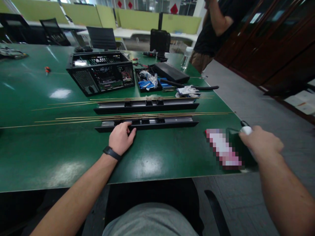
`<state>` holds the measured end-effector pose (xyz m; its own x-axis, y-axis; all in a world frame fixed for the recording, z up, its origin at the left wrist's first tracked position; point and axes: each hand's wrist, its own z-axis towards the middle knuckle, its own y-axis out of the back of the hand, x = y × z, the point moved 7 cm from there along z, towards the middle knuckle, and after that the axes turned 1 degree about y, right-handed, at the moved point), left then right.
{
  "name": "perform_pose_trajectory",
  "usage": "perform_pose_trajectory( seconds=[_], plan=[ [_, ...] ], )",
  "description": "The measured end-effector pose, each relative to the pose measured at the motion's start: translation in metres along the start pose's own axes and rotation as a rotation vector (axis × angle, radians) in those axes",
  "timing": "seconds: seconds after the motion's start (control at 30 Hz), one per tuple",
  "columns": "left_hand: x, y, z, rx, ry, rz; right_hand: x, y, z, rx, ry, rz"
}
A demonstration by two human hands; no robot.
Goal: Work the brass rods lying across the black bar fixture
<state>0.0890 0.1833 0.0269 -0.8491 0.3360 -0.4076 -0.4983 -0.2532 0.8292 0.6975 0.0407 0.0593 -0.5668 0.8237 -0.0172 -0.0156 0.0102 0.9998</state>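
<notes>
My left hand (121, 137), with a dark band on its wrist, rests at the near black rail (167, 124). Its fingers curl over the rail's front wall and the thumb lies on the near side. Thin brass-coloured rods (73, 118) lie lengthwise along this rail and stick out past both ends. Behind it a second black rail (172, 106) lies parallel, with more thin rods (66, 104) along it. Out at the table's right edge, my right hand (263, 142) is closed round a white object (246, 130) with a black cord-like loop; its kind is unclear.
A pixelated pink-and-white item (223, 149) lies near the front right corner of the green table (49, 144). Farther back are an open computer case (103, 73), gloves (188, 91), a tray of gloves (149, 81), and a bottle (186, 58). A person (211, 32) stands beyond.
</notes>
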Motion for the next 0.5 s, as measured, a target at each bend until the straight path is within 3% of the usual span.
perform_pose_trajectory(
  seconds=[0.1, 0.2, 0.33, 0.43, 0.5],
  plan=[
    [0.0, -0.001, 0.0, 0.004, -0.002, 0.005, 0.015, -0.013, -0.015, 0.078, 0.007, -0.052],
    [0.0, -0.003, -0.001, -0.004, -0.007, 0.009, 0.023, -0.021, -0.017, 0.029, 0.105, 0.008],
    [0.001, -0.003, -0.002, -0.009, -0.005, 0.003, 0.019, -0.015, -0.021, -0.057, 0.079, 0.142],
    [0.0, -0.003, -0.002, -0.014, -0.006, 0.005, 0.038, 0.009, -0.056, -0.296, 0.108, 0.363],
    [0.0, -0.002, -0.002, -0.02, -0.007, 0.007, 0.064, 0.01, -0.089, -0.269, 0.095, 0.65]
  ],
)
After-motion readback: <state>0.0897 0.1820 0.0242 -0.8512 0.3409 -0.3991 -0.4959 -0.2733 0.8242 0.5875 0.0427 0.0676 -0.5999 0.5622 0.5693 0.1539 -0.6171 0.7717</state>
